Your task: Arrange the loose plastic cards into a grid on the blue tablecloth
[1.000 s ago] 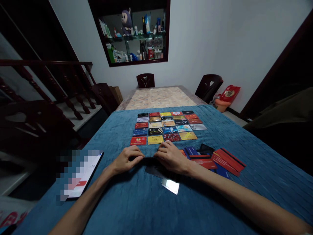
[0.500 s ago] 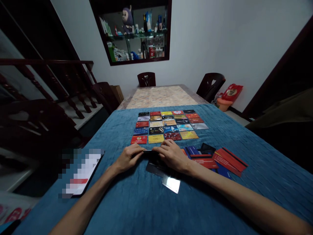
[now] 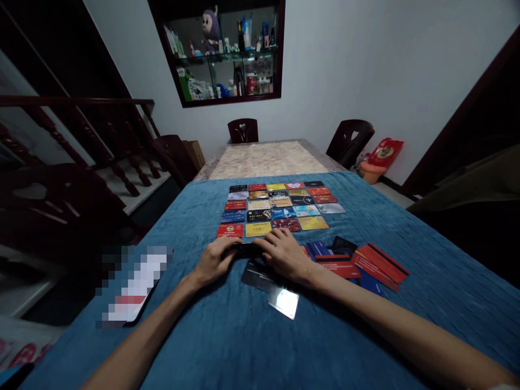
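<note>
Mid-table, just short of the nearest row of laid-out cards (image 3: 280, 200), L hand (image 3: 213, 260) & R hand (image 3: 286, 254) hold a dark card (image 3: 246, 248) btwn them, tipped so it shows as a thin strip. L hand: fingers bent, nearly closed, thumb & fingertips pinching the card's L end. R hand: fingers curled over, nearly closed, fingertips at the R end; its thumb is mostly hidden, can't tell exact grip there. Whether the card touches the cloth, can't tell.

Laid-out cards sit face up in approx. straight rows on a blue cloth (image 3: 195, 336). Nearest row, L to R: red card (image 3: 230, 231), yellow card (image 3: 258, 229), dark red card (image 3: 286, 224), gold card (image 3: 313, 222). R hand's fingertips are v. near the dark red one.

Partly under R hand lies a black card (image 3: 258, 277) w/ small print; silver card (image 3: 284, 303) overlaps or adjoins it on the near side, catching a bright glare. R of R hand is a loose, overlapping pile: striped red card (image 3: 337, 266), blue card (image 3: 317, 249), black one at the back, more red cards (image 3: 382, 265) fanned at the far R.

L of L forearm, well apart from the cards, lies a phone (image 3: 138, 292), screen up, partly pixelated.
</note>
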`<state>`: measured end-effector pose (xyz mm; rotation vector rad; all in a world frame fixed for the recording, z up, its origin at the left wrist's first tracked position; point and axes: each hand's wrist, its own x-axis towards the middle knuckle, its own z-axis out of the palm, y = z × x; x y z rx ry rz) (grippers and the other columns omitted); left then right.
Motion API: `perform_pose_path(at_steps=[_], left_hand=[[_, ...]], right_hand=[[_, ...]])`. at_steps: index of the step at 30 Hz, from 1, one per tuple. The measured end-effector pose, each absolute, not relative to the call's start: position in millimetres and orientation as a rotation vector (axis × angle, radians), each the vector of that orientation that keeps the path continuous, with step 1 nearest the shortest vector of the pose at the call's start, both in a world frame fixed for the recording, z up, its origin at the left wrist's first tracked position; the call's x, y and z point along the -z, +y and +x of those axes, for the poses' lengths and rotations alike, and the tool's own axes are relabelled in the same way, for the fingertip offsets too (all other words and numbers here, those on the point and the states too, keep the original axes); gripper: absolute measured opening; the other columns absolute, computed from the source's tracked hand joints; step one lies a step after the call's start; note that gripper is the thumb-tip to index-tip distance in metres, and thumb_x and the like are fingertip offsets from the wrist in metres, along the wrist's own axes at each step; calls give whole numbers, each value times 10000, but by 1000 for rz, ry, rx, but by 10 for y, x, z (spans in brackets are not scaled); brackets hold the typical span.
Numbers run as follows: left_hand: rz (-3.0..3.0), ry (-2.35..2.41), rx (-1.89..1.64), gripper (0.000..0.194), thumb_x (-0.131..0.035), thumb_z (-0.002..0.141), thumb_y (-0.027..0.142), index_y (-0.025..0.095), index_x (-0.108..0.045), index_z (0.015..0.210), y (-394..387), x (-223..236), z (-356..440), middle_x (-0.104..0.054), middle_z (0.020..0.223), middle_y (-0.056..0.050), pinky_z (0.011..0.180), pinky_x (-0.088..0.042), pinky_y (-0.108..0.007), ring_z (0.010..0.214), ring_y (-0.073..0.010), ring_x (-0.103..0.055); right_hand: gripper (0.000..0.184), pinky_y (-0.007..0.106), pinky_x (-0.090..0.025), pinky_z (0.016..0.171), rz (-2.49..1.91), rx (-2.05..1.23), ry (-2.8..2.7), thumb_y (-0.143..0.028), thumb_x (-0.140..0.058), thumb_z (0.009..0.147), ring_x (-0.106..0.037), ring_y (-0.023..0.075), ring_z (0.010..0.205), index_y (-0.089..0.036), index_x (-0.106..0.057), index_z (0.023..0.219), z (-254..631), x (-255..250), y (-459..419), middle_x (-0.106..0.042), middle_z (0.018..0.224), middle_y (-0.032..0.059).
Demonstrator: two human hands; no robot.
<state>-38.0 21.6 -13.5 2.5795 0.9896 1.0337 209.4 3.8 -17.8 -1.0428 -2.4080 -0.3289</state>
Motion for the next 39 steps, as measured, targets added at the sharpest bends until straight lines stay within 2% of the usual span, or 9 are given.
perform_pose_path(at_steps=[11, 21, 25, 32, 39], left_hand=[[2508, 1063, -1166, 196, -549, 891, 164, 179, -669, 1045, 198, 98, -353, -750, 1008, -56, 881, -582, -328, 934, -183, -710], [2491, 1040, -1197, 207, -573, 888, 171, 180, -672, 1069, 211, 141, -342, -755, 1025, -67, 889, -590, -345, 934, -193, -720], [2573, 1002, -1188, 250, -558, 898, 145, 192, -651, 1126, 216, 178, -335, -746, 1056, -60, 898, -586, -339, 964, -182, -712], [2672, 972, -1150, 349, -541, 922, 132, 201, -554, 1264, 186, 187, -315, -696, 1157, -76, 971, -557, -364, 1081, -190, -664], [2736, 1031, -1042, 517, -547, 898, 120, 226, -446, 1394, 150, 167, -300, -567, 1282, -114, 1032, -524, -411, 1206, -232, -581]], right_hand=[[425, 403, -349, 869, -1011, 478, -2385, -220, -589, 898, -482, 249, 982, -213, -528, 1318, 2091, 115, 4, -624, 1089, 92], [311, 395, -346, 865, -893, 589, -2318, -155, -545, 923, -511, 242, 968, -124, -554, 1232, 2108, 122, 14, -660, 1033, 91], [277, 400, -349, 857, -934, 584, -2300, -170, -552, 918, -524, 244, 956, -134, -572, 1192, 2120, 139, 26, -674, 1030, 93], [333, 409, -360, 865, -992, 546, -2310, -200, -588, 879, -509, 260, 998, -155, -577, 1208, 2144, 169, 47, -667, 1074, 102], [341, 404, -388, 856, -974, 587, -2262, -255, -639, 857, -498, 272, 1008, -146, -597, 1177, 2165, 116, 45, -643, 1083, 129]])
